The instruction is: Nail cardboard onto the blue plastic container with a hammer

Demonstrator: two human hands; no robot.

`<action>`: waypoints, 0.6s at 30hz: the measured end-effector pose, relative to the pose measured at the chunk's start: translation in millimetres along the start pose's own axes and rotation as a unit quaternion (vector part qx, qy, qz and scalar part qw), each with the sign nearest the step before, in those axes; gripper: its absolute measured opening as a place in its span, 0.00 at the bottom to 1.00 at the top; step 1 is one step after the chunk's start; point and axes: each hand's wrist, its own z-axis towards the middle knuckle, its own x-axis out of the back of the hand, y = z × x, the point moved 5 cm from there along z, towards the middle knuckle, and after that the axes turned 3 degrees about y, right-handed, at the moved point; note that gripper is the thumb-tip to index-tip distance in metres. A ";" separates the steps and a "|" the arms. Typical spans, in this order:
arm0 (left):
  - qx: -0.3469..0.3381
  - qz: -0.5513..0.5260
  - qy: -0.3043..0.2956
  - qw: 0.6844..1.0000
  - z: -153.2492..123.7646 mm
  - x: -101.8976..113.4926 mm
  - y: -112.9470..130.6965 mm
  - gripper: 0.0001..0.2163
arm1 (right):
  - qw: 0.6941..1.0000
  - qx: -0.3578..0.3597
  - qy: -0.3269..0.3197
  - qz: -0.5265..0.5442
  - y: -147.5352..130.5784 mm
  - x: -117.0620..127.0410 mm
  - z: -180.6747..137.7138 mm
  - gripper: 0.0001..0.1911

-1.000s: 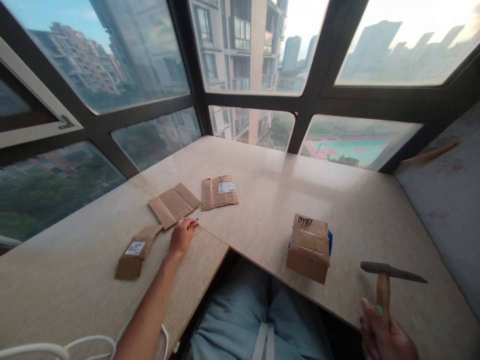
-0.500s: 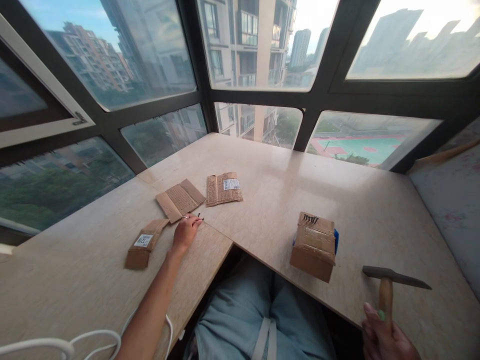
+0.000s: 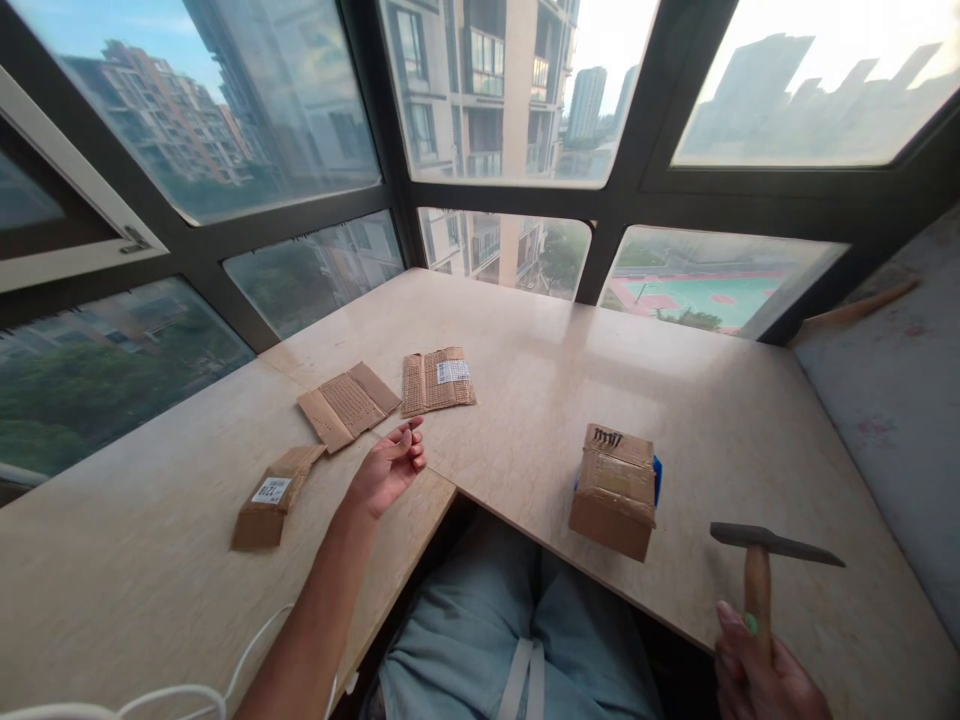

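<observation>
My left hand (image 3: 391, 468) is raised over the corner of the table, thumb and fingertips pinched on a small dark nail (image 3: 412, 426). Just beyond it are two flattened, perforated cardboard pieces, one plain (image 3: 349, 405) and one with a white label (image 3: 439, 380). My right hand (image 3: 765, 670) is wrapped round the wooden handle of a hammer (image 3: 759, 590), its dark metal head up. Left of the hammer sits a taped cardboard box (image 3: 613, 490) with a row of several dark nails (image 3: 607, 437) at its top; something blue shows behind its side.
A folded cardboard piece with a label (image 3: 274, 500) lies at the left on the stone-patterned table (image 3: 517, 400). A white cable (image 3: 251, 650) curls at the lower left. Windows with dark frames (image 3: 495, 198) border the back; the table's inner edge is by my lap.
My left hand has lifted off the tabletop beside the plain cardboard piece, with the nail in its fingertips. The view has shifted slightly; my right hand keeps its grip on the hammer.
</observation>
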 end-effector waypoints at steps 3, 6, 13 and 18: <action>0.048 -0.052 -0.043 0.997 -3.7 -33.1 -12.5 0.10 | 1.000 0.002 -0.004 0.002 1.9 -0.2 -0.9 0.30; 0.072 -0.042 -0.071 0.994 -1.9 -62.1 -26.9 0.07 | 1.000 -0.003 -0.005 0.019 7.0 -0.1 -1.1 0.29; 0.089 0.032 -0.121 0.988 6.5 -125.0 -48.8 0.11 | 0.998 0.000 0.025 0.065 4.4 -3.9 -9.5 0.29; 0.039 0.113 -0.161 0.980 11.1 -167.4 -59.3 0.12 | 0.996 0.004 0.037 0.076 7.4 -1.6 -8.1 0.28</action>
